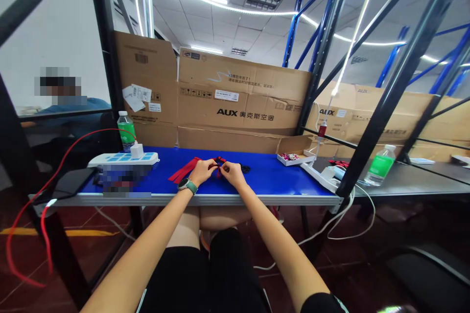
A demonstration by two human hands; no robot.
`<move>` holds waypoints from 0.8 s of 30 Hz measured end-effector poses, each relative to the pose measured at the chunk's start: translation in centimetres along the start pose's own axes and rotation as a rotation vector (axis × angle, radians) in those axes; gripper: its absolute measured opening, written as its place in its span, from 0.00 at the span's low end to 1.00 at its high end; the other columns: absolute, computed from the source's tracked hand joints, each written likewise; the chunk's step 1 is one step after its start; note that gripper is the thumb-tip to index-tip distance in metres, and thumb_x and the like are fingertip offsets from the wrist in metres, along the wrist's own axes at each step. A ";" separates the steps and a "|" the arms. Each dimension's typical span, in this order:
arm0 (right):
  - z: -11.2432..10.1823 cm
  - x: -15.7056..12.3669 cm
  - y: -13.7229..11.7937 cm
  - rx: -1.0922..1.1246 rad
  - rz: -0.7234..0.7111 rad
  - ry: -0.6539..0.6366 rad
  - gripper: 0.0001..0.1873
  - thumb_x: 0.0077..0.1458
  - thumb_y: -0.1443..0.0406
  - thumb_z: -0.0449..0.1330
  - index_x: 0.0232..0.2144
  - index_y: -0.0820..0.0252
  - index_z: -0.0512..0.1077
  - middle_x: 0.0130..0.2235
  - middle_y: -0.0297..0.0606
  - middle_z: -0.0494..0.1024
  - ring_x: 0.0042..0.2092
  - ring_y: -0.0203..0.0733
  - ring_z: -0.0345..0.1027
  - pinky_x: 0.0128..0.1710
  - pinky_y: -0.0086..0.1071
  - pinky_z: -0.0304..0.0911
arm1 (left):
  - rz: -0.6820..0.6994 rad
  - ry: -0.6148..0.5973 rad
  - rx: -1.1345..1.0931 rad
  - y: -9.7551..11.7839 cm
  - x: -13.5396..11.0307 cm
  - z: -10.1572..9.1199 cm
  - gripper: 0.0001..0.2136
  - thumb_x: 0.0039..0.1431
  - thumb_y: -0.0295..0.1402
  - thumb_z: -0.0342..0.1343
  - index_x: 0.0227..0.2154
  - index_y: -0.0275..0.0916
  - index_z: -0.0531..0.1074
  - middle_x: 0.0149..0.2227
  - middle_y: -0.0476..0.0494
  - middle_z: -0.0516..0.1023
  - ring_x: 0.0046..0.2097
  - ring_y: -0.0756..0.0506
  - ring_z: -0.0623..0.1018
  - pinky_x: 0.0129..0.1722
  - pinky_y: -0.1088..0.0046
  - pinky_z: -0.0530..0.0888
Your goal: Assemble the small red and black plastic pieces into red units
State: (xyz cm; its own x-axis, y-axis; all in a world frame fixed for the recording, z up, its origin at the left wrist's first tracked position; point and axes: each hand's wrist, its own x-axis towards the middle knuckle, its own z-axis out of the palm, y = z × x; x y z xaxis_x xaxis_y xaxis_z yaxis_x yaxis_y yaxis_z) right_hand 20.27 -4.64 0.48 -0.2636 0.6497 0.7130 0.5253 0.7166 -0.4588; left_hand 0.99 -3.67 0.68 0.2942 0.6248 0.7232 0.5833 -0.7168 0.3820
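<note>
Close together above the blue tabletop point(264, 183), my two hands pinch a small red and black piece that looks like cord or ribbon point(219, 160). My left hand point(201, 172), with a watch point(188, 185) on its wrist, has its fingers closed on the piece's left side. On the other side, my right hand point(233, 174) grips it between thumb and fingers. Red strips point(183, 171) lie flat just left of my left hand. Beyond my right hand rests a black coiled bundle point(245, 168). Fingers partly hide the held piece, so its exact form is unclear.
A power strip point(110, 159) with a white charger point(137, 150), a bottle point(127, 130) and a dark flat device point(69, 183) stand left. An open small box point(293, 156) and another power strip point(319, 177) sit right. Cardboard point(242, 98) walls the back. A person sits far left.
</note>
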 end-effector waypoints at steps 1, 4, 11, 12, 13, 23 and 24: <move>0.0 0.0 0.0 -0.019 -0.009 -0.007 0.07 0.57 0.64 0.59 0.27 0.58 0.74 0.27 0.35 0.79 0.28 0.37 0.71 0.31 0.27 0.63 | 0.012 -0.023 -0.002 0.0 0.0 0.0 0.07 0.60 0.34 0.57 0.37 0.41 0.79 0.35 0.45 0.84 0.36 0.44 0.82 0.39 0.71 0.75; -0.1 0.0 -0.1 -0.033 -0.003 -0.008 0.08 0.59 0.63 0.58 0.28 0.58 0.74 0.27 0.35 0.79 0.28 0.37 0.71 0.33 0.27 0.63 | 0.011 -0.050 -0.017 0.2 0.0 -0.2 0.07 0.61 0.33 0.57 0.37 0.41 0.79 0.34 0.45 0.84 0.36 0.45 0.82 0.39 0.71 0.75; -0.2 0.7 0.6 0.282 0.124 -0.037 0.12 0.60 0.57 0.58 0.41 0.57 0.75 0.40 0.37 0.82 0.41 0.40 0.76 0.43 0.32 0.69 | 0.060 -0.044 -0.018 1.1 0.0 -0.5 0.07 0.62 0.31 0.56 0.37 0.42 0.79 0.37 0.46 0.84 0.39 0.44 0.82 0.43 0.70 0.74; -0.3 0.7 0.8 0.345 0.143 -0.051 0.13 0.58 0.56 0.60 0.40 0.58 0.75 0.39 0.37 0.82 0.41 0.41 0.76 0.43 0.33 0.69 | 0.061 -0.047 -0.027 1.2 0.0 -0.5 0.07 0.62 0.31 0.56 0.38 0.42 0.79 0.37 0.46 0.84 0.39 0.44 0.82 0.43 0.70 0.74; -0.4 0.8 1.0 0.403 0.162 -0.051 0.15 0.55 0.54 0.62 0.39 0.58 0.76 0.39 0.38 0.82 0.40 0.42 0.77 0.43 0.34 0.70 | 0.062 -0.049 -0.037 1.3 0.0 -0.6 0.07 0.62 0.31 0.56 0.38 0.41 0.79 0.37 0.46 0.84 0.39 0.44 0.82 0.43 0.70 0.75; -0.2 0.9 1.4 0.691 0.357 0.074 0.23 0.41 0.52 0.72 0.35 0.60 0.74 0.28 0.37 0.80 0.32 0.43 0.78 0.38 0.35 0.73 | 0.121 -0.089 -0.101 1.1 0.1 -0.4 0.09 0.61 0.29 0.56 0.38 0.43 0.81 0.38 0.46 0.84 0.41 0.45 0.81 0.46 0.70 0.74; -0.1 1.0 1.5 0.720 0.375 0.109 0.23 0.41 0.52 0.72 0.35 0.60 0.73 0.28 0.37 0.80 0.32 0.43 0.78 0.38 0.35 0.73 | 0.126 -0.097 -0.098 1.2 0.1 -0.3 0.09 0.61 0.28 0.56 0.38 0.43 0.80 0.38 0.47 0.84 0.41 0.45 0.81 0.46 0.70 0.74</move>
State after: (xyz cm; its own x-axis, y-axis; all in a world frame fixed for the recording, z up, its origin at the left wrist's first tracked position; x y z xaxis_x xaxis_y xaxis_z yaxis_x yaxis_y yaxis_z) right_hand 20.87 -2.99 0.58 -0.0742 0.8771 0.4745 -0.0952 0.4675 -0.8789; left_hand 1.46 -4.60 1.39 0.4348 0.5520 0.7115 0.4625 -0.8148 0.3495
